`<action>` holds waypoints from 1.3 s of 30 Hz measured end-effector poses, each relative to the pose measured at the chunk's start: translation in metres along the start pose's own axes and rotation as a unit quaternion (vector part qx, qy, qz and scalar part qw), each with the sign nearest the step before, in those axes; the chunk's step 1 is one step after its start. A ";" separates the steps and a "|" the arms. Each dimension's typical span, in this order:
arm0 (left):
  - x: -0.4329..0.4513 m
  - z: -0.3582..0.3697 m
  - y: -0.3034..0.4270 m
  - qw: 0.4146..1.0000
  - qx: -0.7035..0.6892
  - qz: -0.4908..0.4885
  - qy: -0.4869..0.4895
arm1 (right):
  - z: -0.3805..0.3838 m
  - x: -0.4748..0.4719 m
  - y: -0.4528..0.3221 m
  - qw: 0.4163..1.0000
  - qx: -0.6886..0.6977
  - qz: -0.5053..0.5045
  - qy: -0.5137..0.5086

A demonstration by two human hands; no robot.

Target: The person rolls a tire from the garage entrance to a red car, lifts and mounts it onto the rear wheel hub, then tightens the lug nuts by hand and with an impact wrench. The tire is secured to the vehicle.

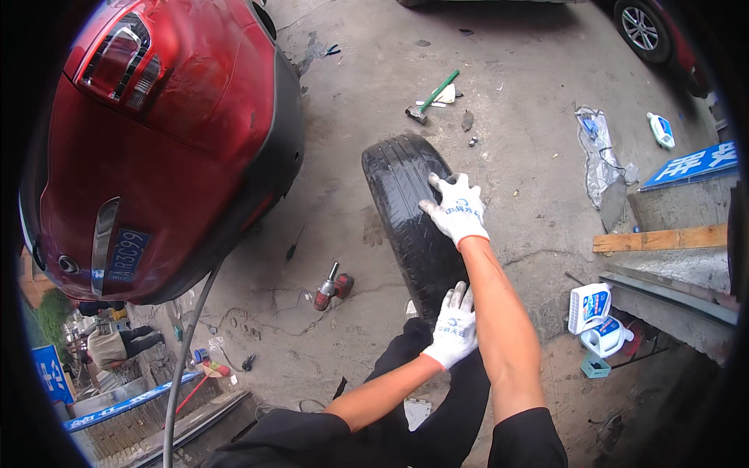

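Note:
A black car tyre [404, 205] stands on its tread on the concrete before me, its tread facing up. My right hand [457, 207], in a white knitted glove with an orange cuff, rests with spread fingers on the tyre's upper right side. Nearer my legs, my left hand [454, 327], gloved alike, lies against the near end of the tyre with its fingers extended. Neither hand is closed around anything. The far side of the tyre is hidden. A red and black cordless impact wrench [332, 289] lies on the ground left of the tyre.
A red car [175, 152] fills the left. A green-handled sledgehammer [436, 93] lies beyond the tyre, a screwdriver [294, 245] to its left. White plastic jugs [590, 307] and a wooden board [661, 238] are at right. A hose [190, 345] hangs at left; another person [114, 346] is far behind it.

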State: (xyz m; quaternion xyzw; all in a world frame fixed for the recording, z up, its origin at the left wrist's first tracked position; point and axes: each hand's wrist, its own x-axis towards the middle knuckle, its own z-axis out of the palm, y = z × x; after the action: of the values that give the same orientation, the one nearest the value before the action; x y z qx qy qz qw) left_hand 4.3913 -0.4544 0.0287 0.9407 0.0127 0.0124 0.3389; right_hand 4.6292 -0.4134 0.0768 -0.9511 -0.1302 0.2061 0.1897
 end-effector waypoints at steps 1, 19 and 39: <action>0.021 0.002 -0.014 1.000 0.025 -0.016 0.005 | -0.003 0.022 -0.010 0.999 0.009 -0.029 -0.029; 0.412 -0.271 -0.321 0.930 0.295 -0.066 0.210 | 0.016 -0.005 0.305 0.864 0.276 0.420 -0.013; 0.736 -0.362 -0.493 0.879 0.231 -0.298 0.292 | -0.188 0.477 0.159 0.967 -0.008 0.211 -0.140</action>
State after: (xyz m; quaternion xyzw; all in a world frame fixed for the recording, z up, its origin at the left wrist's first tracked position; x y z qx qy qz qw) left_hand 5.1075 0.1799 0.0041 0.8977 0.3934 0.1817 0.0801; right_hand 5.1596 -0.4579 0.0064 -0.9203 0.0467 0.3712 0.1141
